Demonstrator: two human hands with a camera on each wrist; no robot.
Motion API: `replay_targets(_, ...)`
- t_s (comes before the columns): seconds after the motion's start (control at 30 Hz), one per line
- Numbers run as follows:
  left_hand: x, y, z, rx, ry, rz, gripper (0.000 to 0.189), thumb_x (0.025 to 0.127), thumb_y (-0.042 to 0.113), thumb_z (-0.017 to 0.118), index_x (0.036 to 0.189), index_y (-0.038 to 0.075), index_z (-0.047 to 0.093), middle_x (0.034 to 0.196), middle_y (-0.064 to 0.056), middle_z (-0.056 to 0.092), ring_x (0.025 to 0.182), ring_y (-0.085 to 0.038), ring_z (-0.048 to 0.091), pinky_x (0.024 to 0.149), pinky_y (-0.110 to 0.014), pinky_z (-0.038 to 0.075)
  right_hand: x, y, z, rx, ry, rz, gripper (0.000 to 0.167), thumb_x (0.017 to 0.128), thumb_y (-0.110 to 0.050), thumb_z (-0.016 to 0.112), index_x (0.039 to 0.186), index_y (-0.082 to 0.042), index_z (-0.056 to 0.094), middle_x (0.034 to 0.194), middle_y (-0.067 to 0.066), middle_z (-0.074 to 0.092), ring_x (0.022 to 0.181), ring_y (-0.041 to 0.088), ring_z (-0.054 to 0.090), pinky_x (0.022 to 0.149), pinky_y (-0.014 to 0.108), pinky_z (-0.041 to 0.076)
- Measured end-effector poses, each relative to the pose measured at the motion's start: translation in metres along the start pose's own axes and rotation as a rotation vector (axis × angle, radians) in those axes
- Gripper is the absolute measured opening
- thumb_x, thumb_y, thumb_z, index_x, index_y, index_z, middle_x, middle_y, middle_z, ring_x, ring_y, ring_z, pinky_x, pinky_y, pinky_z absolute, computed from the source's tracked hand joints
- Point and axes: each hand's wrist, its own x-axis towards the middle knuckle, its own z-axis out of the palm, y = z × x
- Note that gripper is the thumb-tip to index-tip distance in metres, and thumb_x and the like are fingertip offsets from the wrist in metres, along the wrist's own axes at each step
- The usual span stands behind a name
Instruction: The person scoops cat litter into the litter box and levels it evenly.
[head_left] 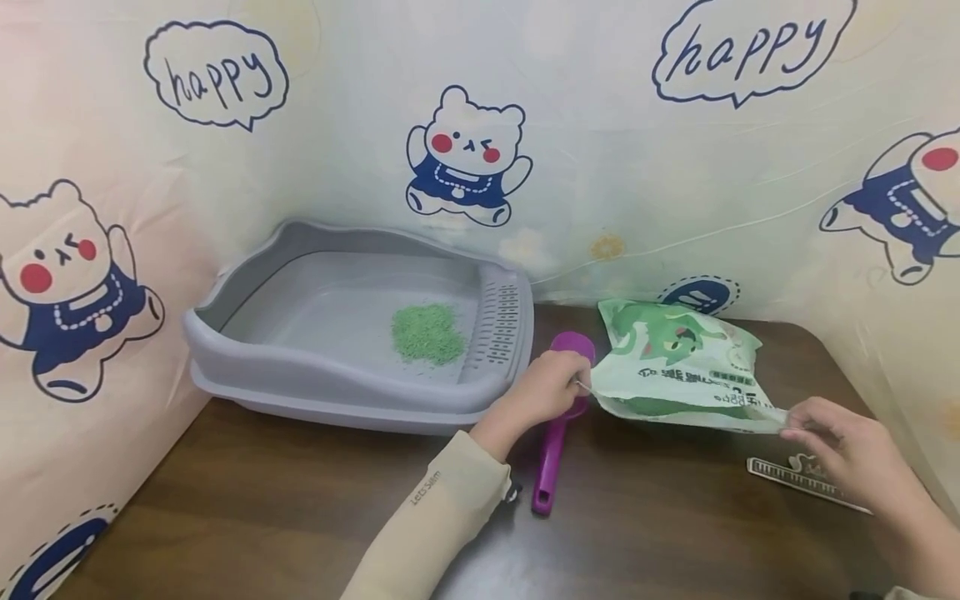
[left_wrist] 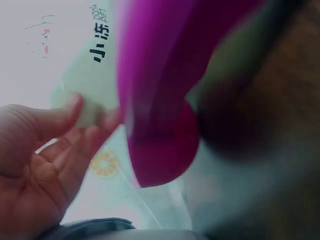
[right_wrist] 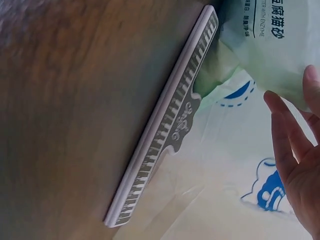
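Observation:
My left hand (head_left: 549,387) pinches the near left corner of a pale green and white cat litter bag (head_left: 678,358). Its near right corner is pinched by my right hand (head_left: 846,437), between thumb and fingers, as the right wrist view also shows. The bag lies with its near edge stretched between both hands and parted slightly. Under my left hand is a purple litter scoop (head_left: 549,467), handle towards me; its blade is partly hidden by the hand. In the left wrist view the scoop (left_wrist: 160,90) fills the middle, blurred, beside the left fingers.
A grey litter box (head_left: 352,400) with a small heap of green litter (head_left: 427,333) stands at the left on the brown table (head_left: 300,517). A strip with a piano-key pattern (right_wrist: 162,125) lies by my right hand. Printed cloth (head_left: 600,125) hangs behind.

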Motion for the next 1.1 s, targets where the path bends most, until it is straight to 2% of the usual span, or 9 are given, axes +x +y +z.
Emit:
replay_targets(0.17, 0.001, -0.001, -0.002, -0.038, -0.007, -0.036, 0.024, 0.079, -0.01, 0.057, 0.074, 0.013, 0.062, 0.075, 0.003, 0.058, 0.075, -0.011, 0.054, 0.069, -0.019, 0.044, -0.002, 0.004, -0.001, 0.013, 0.004, 0.044, 0.036, 0.065, 0.005, 0.083, 0.077, -0.022, 0.064, 0.077, -0.023, 0.06, 0.068, -0.02, 0.046, 0.059, 0.008, 0.037)
replay_targets(0.33, 0.003, -0.001, -0.003, -0.047, 0.013, -0.089, 0.018, 0.083, -0.005, 0.064, 0.077, 0.012, 0.068, 0.079, 0.003, 0.065, 0.076, -0.01, 0.057, 0.071, -0.02, 0.048, 0.002, 0.008, -0.003, 0.052, -0.013, 0.083, 0.034, 0.068, 0.007, 0.082, 0.077, -0.021, 0.065, 0.076, -0.03, 0.058, 0.064, -0.02, 0.047, 0.055, 0.01, 0.037)
replay_targets(0.47, 0.005, 0.001, -0.005, -0.085, 0.012, -0.135, 0.011, 0.088, 0.003, 0.068, 0.08, 0.012, 0.068, 0.08, 0.002, 0.067, 0.074, -0.011, 0.057, 0.068, -0.02, 0.047, 0.005, 0.012, -0.007, 0.084, -0.077, 0.19, 0.027, 0.076, 0.003, 0.08, 0.078, -0.02, 0.065, 0.076, -0.034, 0.058, 0.068, -0.022, 0.05, 0.055, 0.009, 0.038)
replay_targets(0.6, 0.008, 0.004, -0.006, -0.107, 0.002, -0.16, 0.007, 0.091, 0.011, 0.069, 0.084, 0.011, 0.068, 0.081, 0.002, 0.067, 0.075, -0.011, 0.056, 0.069, -0.021, 0.047, 0.008, 0.015, -0.011, 0.089, -0.152, 0.313, 0.018, 0.083, -0.006, 0.077, 0.079, -0.019, 0.065, 0.076, -0.035, 0.058, 0.067, -0.015, 0.053, 0.054, 0.012, 0.039)
replay_targets(0.73, 0.009, 0.004, -0.007, -0.112, -0.035, -0.153, 0.004, 0.092, 0.017, 0.07, 0.089, 0.014, 0.071, 0.086, 0.004, 0.069, 0.081, -0.008, 0.06, 0.076, -0.022, 0.049, 0.009, 0.018, -0.013, 0.072, -0.178, 0.371, 0.014, 0.086, -0.011, 0.076, 0.08, -0.017, 0.065, 0.075, -0.033, 0.059, 0.067, -0.015, 0.053, 0.056, 0.014, 0.037)
replay_targets(0.83, 0.009, 0.003, -0.005, -0.133, -0.066, -0.102, 0.003, 0.09, 0.018, 0.072, 0.093, 0.016, 0.072, 0.089, 0.006, 0.071, 0.084, -0.006, 0.061, 0.079, -0.021, 0.049, 0.008, 0.017, -0.014, 0.058, -0.181, 0.391, 0.014, 0.086, -0.014, 0.076, 0.079, -0.017, 0.065, 0.073, -0.031, 0.059, 0.069, -0.016, 0.05, 0.059, 0.013, 0.035)
replay_targets(0.97, 0.006, 0.001, -0.001, -0.165, -0.07, -0.019, 0.014, 0.087, 0.019, 0.077, 0.1, 0.018, 0.075, 0.091, 0.009, 0.071, 0.083, -0.006, 0.056, 0.077, -0.016, 0.045, 0.007, 0.015, -0.014, 0.081, -0.171, 0.396, 0.015, 0.086, -0.012, 0.075, 0.079, -0.017, 0.063, 0.073, -0.03, 0.06, 0.071, -0.018, 0.049, 0.06, 0.012, 0.035)
replay_targets(1.03, 0.005, 0.001, 0.0, -0.163, -0.059, -0.017, 0.016, 0.087, 0.02, 0.077, 0.102, 0.019, 0.077, 0.091, 0.01, 0.071, 0.082, -0.006, 0.054, 0.075, -0.015, 0.044, 0.008, 0.016, -0.012, 0.114, -0.157, 0.376, 0.015, 0.086, -0.008, 0.075, 0.081, -0.016, 0.063, 0.076, -0.031, 0.059, 0.074, -0.02, 0.05, 0.061, 0.009, 0.036)
replay_targets(1.1, 0.003, 0.001, 0.0, -0.153, -0.043, -0.042, 0.013, 0.087, 0.021, 0.076, 0.101, 0.02, 0.078, 0.09, 0.01, 0.071, 0.08, -0.006, 0.055, 0.072, -0.016, 0.044, 0.008, 0.017, -0.01, 0.165, -0.146, 0.35, 0.015, 0.085, -0.002, 0.074, 0.09, -0.011, 0.063, 0.075, -0.028, 0.059, 0.07, -0.019, 0.052, 0.059, 0.01, 0.036)
